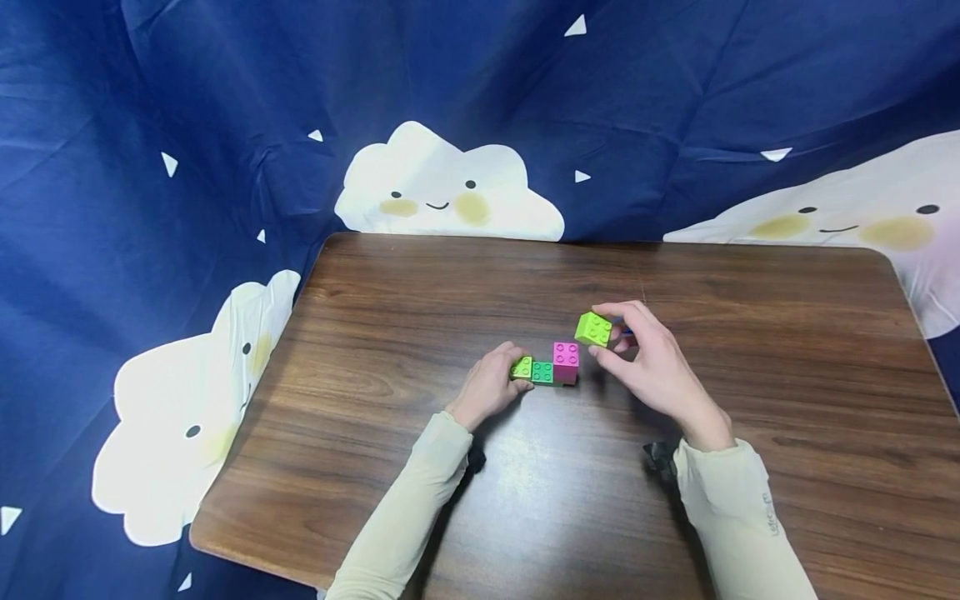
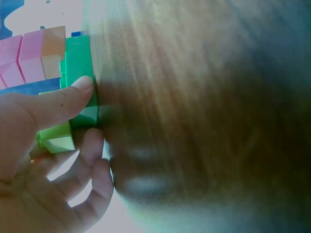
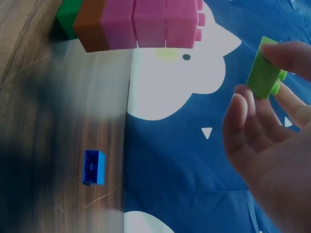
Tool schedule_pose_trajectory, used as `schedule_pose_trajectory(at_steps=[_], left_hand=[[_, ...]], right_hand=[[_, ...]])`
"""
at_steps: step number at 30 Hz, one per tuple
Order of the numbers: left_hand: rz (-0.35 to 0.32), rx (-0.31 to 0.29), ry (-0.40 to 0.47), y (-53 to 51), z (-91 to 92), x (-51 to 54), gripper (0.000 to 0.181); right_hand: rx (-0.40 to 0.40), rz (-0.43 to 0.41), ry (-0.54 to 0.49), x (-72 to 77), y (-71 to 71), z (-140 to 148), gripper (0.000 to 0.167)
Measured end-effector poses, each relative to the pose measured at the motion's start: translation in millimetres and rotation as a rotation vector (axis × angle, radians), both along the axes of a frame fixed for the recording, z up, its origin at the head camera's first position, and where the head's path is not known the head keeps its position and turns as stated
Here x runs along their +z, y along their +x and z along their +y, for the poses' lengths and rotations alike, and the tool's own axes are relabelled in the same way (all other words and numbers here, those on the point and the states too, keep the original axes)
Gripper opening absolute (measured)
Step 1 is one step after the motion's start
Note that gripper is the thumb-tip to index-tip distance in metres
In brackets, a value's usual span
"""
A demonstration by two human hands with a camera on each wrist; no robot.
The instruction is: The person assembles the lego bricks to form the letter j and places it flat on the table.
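At the middle of the table a toy brick structure joins a long green brick (image 1: 542,372), a lime brick (image 1: 522,367) on its left end, and a tower on its right. That tower has an orange brick (image 3: 90,24) at the bottom and several pink bricks (image 1: 566,357) above. My left hand (image 1: 491,383) grips the structure's left end, its thumb (image 2: 82,83) against the green brick's side. Between thumb and fingers, my right hand (image 1: 656,362) pinches another lime brick (image 1: 594,329). It is tilted in the air, just right of and apart from the pink top.
A blue brick (image 3: 92,167) lies on the wooden table (image 1: 405,292), mostly hidden behind my right hand in the head view. A dark blue curtain (image 1: 247,75) with white clouds hangs beyond the table's far and left edges.
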State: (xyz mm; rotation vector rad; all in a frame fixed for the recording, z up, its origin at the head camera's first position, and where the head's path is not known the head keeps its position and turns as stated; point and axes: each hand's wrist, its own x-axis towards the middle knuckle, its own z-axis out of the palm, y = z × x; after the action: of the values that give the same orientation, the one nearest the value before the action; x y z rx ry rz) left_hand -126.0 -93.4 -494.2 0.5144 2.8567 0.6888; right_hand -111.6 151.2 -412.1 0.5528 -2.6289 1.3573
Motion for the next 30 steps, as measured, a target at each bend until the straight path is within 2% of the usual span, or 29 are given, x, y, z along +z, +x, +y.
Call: schedule_pose_trajectory(at_steps=[16, 30], left_hand=[[0.003, 0.000, 0.004, 0.9, 0.0, 0.8, 0.038], [0.006, 0.001, 0.010, 1.1, -0.4, 0.8, 0.036]], right_hand=[[0.079, -0.020, 0.043, -9.5, 1.1, -7.6, 0.040], [0.122, -0.035, 0.088, -12.3, 2.3, -11.6, 0.039]])
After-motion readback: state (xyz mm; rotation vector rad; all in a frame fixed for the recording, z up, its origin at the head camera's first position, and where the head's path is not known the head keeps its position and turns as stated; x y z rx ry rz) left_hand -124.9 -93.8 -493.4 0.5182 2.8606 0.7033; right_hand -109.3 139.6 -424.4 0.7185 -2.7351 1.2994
